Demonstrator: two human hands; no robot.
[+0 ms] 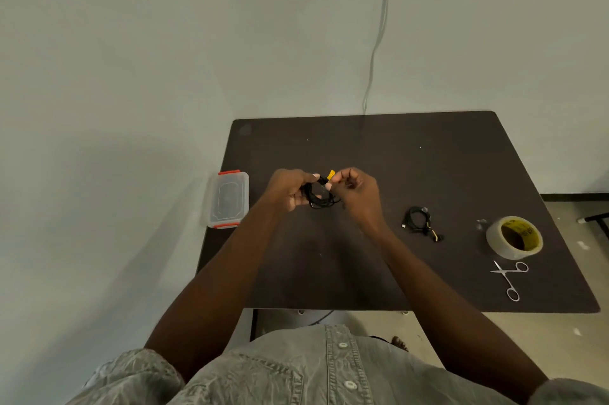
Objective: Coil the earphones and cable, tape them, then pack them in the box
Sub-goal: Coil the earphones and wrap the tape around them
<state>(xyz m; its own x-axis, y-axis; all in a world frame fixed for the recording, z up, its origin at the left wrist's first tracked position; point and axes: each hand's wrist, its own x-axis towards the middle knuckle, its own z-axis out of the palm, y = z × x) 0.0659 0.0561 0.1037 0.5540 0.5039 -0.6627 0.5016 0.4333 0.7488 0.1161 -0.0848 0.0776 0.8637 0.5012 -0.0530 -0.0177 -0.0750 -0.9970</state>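
Above the dark counter, near its left edge, a black cable coil is held by both hands: left hand fingers wrapped round it, right hand fingers pinched on its yellow-tipped end. The closed box sits at the left edge; tape roll, scissors and coiled earphones lie toward the right edge.

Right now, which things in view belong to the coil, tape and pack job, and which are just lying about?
Belonging to the job:
- black cable bundle, held by left hand and right hand
- second coiled cable on the table
- tape roll
- scissors
- clear box with red clips, lid on

Just there:
- thin wire hanging down the wall
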